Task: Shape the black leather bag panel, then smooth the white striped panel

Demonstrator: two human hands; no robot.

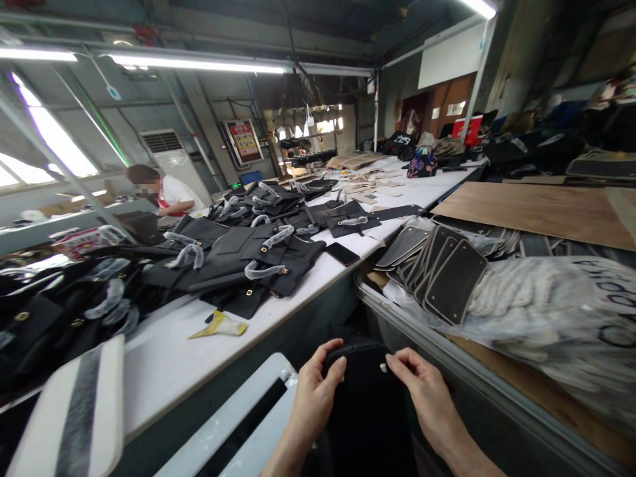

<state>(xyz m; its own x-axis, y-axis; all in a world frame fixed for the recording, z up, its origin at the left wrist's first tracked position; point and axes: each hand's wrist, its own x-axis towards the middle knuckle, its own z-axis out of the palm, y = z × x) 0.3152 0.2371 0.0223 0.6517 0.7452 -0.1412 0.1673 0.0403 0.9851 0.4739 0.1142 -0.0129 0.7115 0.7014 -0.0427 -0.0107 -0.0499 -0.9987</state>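
Observation:
Low in front of my body I hold up a black bag piece (365, 391) with a rounded top edge. My left hand (320, 384) pinches its upper left corner between thumb and fingers. At the upper right corner my right hand (420, 377) has its thumb and fingertips closed on the edge, close to a small shiny metal stud (383, 368). The lower part of the piece is dark and its shape cannot be made out. Left of my hands is a white slatted chair back (248, 417).
Black handbags (238, 258) with wrapped handles cover much of the white table (163, 371). A yellow glue bag (218, 324) and a phone (342, 254) lie near its edge. To my right, a bin (422, 351) holds stacked dark panels (454, 278). Another person (173, 192) sits beyond the table.

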